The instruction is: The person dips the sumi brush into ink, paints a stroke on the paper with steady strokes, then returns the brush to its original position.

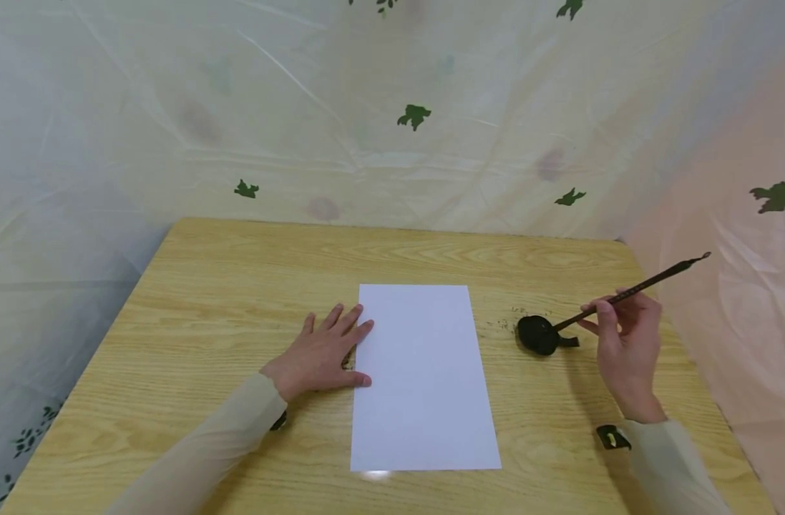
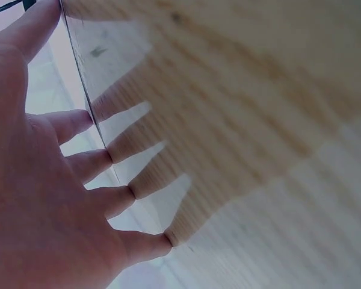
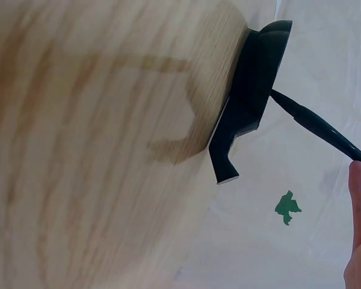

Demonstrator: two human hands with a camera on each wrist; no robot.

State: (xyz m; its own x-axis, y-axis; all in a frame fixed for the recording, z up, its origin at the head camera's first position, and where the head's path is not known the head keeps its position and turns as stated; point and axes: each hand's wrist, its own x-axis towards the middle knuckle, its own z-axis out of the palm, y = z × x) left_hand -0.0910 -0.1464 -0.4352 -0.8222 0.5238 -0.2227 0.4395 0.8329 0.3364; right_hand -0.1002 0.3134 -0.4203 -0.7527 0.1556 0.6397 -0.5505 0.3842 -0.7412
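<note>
A sheet of white paper (image 1: 424,386) lies on the wooden table. My left hand (image 1: 318,357) is spread flat at its left edge, thumb and some fingertips resting on the sheet. The left wrist view shows the same hand (image 2: 54,174) with straight, parted fingers. With my right hand (image 1: 630,350) I pinch the dark shaft of a calligraphy brush (image 1: 656,280), which slants down to the left. Its lower end meets the small black ink dish (image 1: 537,337), which has a short curved handle. In the right wrist view the brush tip (image 3: 283,100) touches the dish rim (image 3: 283,51) or dips just behind it.
The wood-grain table (image 1: 225,286) runs back to a pale curtain (image 1: 302,107) with green leaf prints, which also hangs along both sides. Small dark specks (image 1: 501,324) dot the tabletop beside the dish.
</note>
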